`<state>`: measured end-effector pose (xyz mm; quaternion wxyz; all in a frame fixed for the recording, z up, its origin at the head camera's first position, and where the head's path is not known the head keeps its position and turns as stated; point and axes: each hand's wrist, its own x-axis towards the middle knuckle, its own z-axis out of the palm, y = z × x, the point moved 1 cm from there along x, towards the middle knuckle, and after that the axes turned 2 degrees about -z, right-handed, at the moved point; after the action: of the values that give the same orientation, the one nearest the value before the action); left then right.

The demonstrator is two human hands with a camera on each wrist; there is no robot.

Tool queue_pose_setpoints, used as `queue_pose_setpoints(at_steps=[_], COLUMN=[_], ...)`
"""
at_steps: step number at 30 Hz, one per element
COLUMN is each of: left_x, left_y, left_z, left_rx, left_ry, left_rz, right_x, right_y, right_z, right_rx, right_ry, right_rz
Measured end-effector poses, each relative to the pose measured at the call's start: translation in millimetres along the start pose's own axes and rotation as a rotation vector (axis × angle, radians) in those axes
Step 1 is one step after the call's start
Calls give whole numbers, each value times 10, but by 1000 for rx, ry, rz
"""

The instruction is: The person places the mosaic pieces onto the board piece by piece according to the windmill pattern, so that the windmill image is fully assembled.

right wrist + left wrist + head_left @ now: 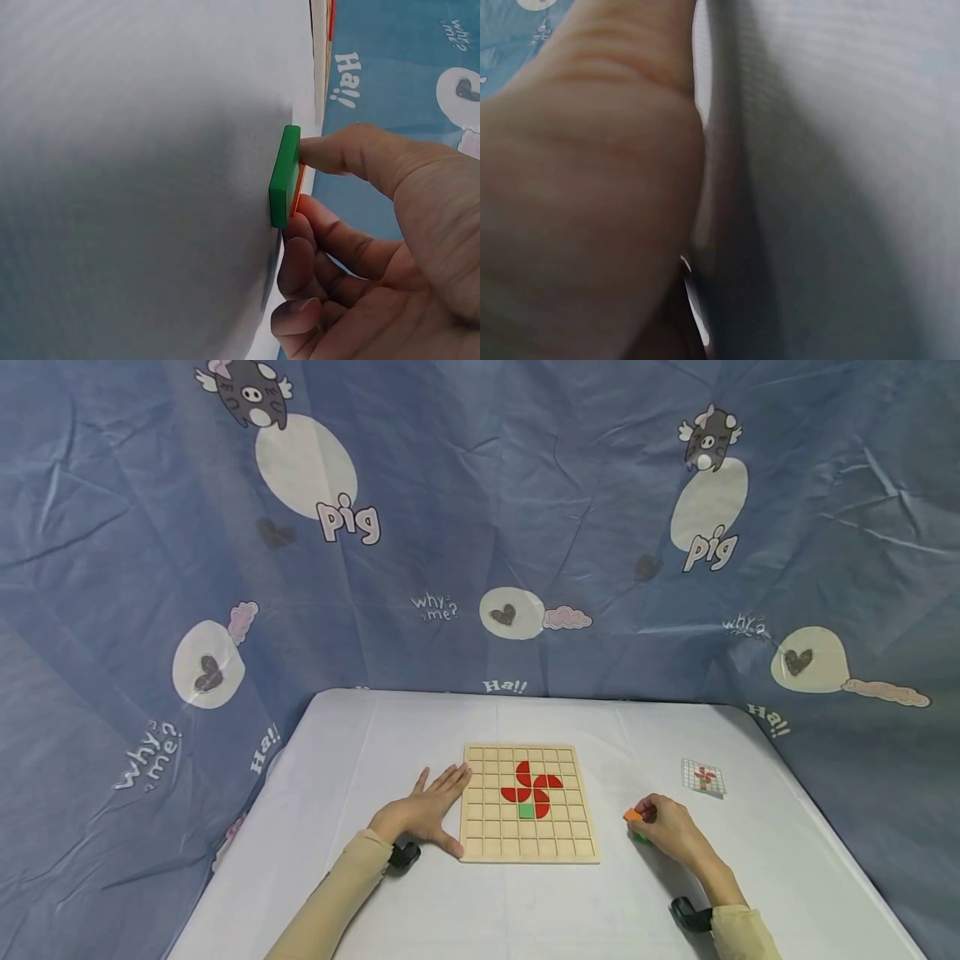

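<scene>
A square wooden grid board point(486, 847) lies on the table. On it, several red rounded pieces point(522, 772) form a pinwheel, with a green square tile point(526, 811) below the pinwheel's centre. My left hand point(423, 810) rests at the board's left edge, fingers spread and thumb at the lower corner. To the board's right, my right hand point(667, 831) pinches an orange piece point(632, 815) between thumb and fingers. Another green tile point(284, 176) sits just against the orange piece; whether it is held too, I cannot tell. The left wrist view is mostly blurred skin and cloth.
A small pattern card point(703, 777) showing a pinwheel on a grid lies beyond my right hand. White cloth point(420, 727) covers the table. Blue printed fabric point(450, 552) hangs behind and along the sides.
</scene>
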<state>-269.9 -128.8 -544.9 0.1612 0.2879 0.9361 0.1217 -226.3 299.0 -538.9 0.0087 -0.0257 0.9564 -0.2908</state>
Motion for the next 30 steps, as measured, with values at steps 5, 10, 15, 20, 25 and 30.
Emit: queue_pose_setpoints(at_steps=[5, 10, 15, 20, 25, 30], left_x=[1, -11, -7, 4, 0, -2], left_y=[0, 8, -2, -13, -12, -11], left_z=[0, -3, 11, 21, 9, 2], left_rx=[-2, -10, 6, 12, 6, 2], left_ry=[3, -1, -3, -4, 0, 2], left_rz=[-1, -2, -4, -4, -4, 4], right_x=[4, 3, -6, -9, -29, -60], right_y=[-3, -49, -182, -382, -639, -896], right_z=[1, -3, 17, 80, 190, 349], right_rx=[3, 18, 47, 61, 77, 70], right_ry=[3, 22, 43, 70, 42, -16], right_rz=[14, -8, -70, -155, -249, -329])
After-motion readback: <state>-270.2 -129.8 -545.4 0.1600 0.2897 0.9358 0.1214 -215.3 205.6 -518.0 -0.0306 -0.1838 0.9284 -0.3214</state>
